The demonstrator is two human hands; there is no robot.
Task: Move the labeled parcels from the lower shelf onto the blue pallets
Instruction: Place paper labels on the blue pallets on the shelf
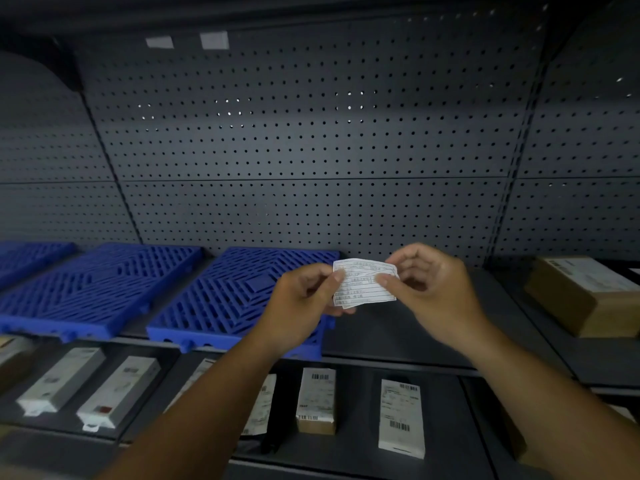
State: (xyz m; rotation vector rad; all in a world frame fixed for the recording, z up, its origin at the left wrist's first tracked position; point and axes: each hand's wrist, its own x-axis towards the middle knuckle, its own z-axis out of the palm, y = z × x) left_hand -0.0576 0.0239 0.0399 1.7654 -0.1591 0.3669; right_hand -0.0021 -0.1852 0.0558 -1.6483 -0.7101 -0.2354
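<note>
Both hands hold a small white printed slip (363,282) in front of the shelf. My left hand (301,303) pinches its left edge, and my right hand (433,292) pinches its right edge. Blue slatted pallets lie on the upper shelf: one under my left hand (228,299), one further left (100,289), a third at the far left (27,254). On the lower shelf lie several labeled parcels, among them a brown-and-white box (317,400), a white box (401,417) and two long white boxes (62,379) (119,389). My left forearm hides part of another parcel (263,403).
A brown cardboard box (585,292) with a label sits on the upper shelf at the right. A grey pegboard wall (311,133) backs the shelving. Bare grey shelf surface (398,334) lies between the pallets and the cardboard box.
</note>
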